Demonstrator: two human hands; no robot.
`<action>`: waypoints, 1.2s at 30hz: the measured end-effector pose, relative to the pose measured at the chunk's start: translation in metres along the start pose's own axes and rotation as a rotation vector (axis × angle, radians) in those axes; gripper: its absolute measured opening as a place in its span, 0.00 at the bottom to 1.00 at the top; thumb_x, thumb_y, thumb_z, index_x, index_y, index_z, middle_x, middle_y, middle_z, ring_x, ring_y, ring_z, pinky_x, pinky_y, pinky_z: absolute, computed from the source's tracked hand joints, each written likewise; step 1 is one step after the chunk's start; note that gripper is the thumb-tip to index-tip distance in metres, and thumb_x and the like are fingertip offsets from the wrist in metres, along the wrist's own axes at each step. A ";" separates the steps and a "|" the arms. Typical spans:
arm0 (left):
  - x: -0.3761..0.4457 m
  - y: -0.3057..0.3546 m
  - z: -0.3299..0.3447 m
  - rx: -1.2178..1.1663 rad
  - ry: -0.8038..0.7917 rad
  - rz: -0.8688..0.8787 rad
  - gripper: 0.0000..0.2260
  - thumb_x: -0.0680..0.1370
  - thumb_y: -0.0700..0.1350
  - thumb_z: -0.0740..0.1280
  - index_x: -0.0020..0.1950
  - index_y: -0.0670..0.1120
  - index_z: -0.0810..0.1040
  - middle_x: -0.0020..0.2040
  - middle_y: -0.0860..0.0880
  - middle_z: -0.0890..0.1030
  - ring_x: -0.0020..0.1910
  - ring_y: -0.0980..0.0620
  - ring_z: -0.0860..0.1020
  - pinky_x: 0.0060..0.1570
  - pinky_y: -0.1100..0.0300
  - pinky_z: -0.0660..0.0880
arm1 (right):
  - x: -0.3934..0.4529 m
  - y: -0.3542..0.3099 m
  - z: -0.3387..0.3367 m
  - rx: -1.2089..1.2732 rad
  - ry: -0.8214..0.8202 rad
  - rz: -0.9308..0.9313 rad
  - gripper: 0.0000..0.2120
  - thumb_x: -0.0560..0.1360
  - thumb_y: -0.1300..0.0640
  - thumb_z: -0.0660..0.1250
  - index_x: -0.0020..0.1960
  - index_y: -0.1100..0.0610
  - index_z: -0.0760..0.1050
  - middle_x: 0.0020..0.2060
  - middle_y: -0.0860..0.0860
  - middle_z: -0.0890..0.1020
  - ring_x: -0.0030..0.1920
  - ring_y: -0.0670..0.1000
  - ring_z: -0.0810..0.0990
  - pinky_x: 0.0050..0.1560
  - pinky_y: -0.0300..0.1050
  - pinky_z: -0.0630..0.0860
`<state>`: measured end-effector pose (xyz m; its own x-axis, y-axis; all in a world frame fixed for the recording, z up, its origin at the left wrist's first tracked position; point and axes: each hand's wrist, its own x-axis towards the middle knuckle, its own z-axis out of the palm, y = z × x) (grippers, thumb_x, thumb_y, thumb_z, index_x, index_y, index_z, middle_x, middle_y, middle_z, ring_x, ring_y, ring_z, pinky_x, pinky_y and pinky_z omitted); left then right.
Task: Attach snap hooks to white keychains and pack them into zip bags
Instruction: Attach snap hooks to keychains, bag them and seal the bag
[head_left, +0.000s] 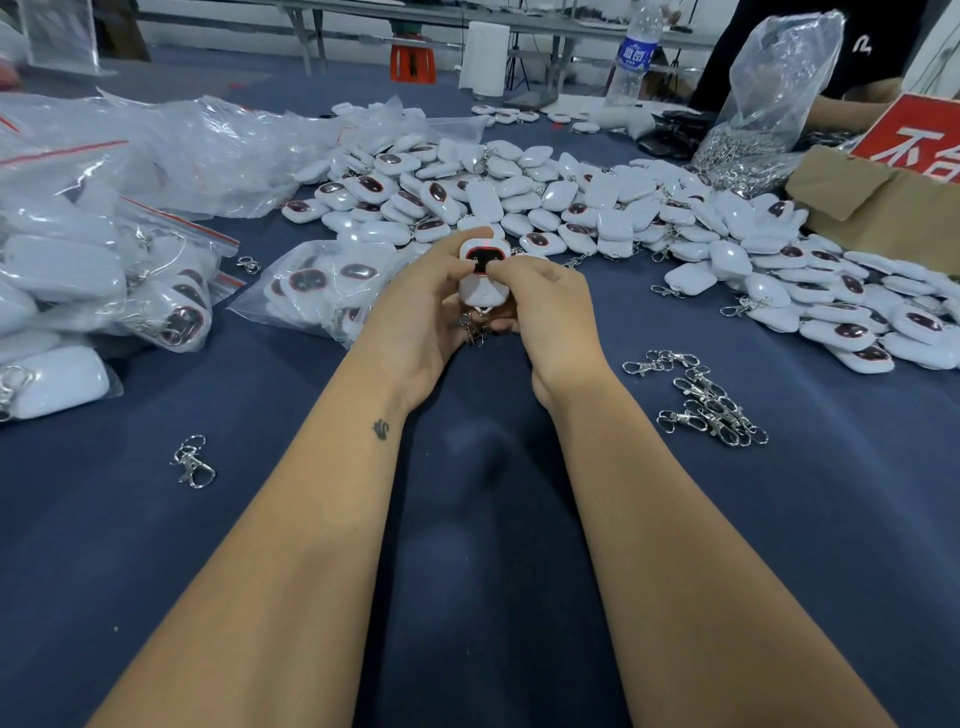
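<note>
1. Both hands hold one white keychain upright between them: the left hand curls round its side, and the right hand pinches its dark face with thumb and fingertip.
2. A snap hook dangles just below the palms; whether it is clipped on is hard to tell, so it could drop.
3. Loose hooks lie right of the right wrist, where a sweeping arm could scatter them.

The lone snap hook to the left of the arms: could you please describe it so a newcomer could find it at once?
Start at the blue table and find the left forearm. Left of it, in front of the bagged keychains, lies one snap hook by itself on the cloth. The other loose hooks lie clustered to the right of the right arm.
</note>
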<state>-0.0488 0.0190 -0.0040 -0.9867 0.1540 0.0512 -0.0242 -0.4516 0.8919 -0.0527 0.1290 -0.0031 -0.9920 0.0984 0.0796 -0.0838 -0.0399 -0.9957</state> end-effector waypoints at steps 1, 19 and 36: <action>0.000 0.000 0.000 -0.013 0.008 -0.004 0.14 0.80 0.39 0.58 0.57 0.50 0.80 0.45 0.52 0.84 0.39 0.55 0.80 0.44 0.61 0.77 | 0.000 0.000 0.000 0.007 0.003 0.001 0.11 0.74 0.57 0.68 0.33 0.52 0.81 0.35 0.51 0.81 0.38 0.49 0.77 0.40 0.42 0.75; -0.002 -0.003 0.006 0.157 0.217 0.120 0.13 0.80 0.35 0.62 0.53 0.47 0.83 0.41 0.50 0.85 0.38 0.55 0.82 0.37 0.60 0.79 | -0.001 -0.001 0.001 0.079 -0.057 0.012 0.10 0.75 0.64 0.64 0.36 0.58 0.76 0.29 0.50 0.79 0.31 0.48 0.76 0.33 0.37 0.73; -0.024 0.044 -0.031 0.884 0.468 0.495 0.07 0.71 0.47 0.72 0.47 0.53 0.77 0.40 0.57 0.77 0.37 0.59 0.72 0.41 0.67 0.70 | 0.004 0.001 -0.005 0.657 -0.089 0.091 0.07 0.78 0.70 0.63 0.45 0.64 0.78 0.39 0.57 0.84 0.41 0.52 0.85 0.47 0.43 0.82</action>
<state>-0.0313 -0.0319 0.0206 -0.8233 -0.3005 0.4815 0.3276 0.4412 0.8355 -0.0560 0.1342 -0.0042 -0.9995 -0.0155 0.0289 -0.0121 -0.6443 -0.7647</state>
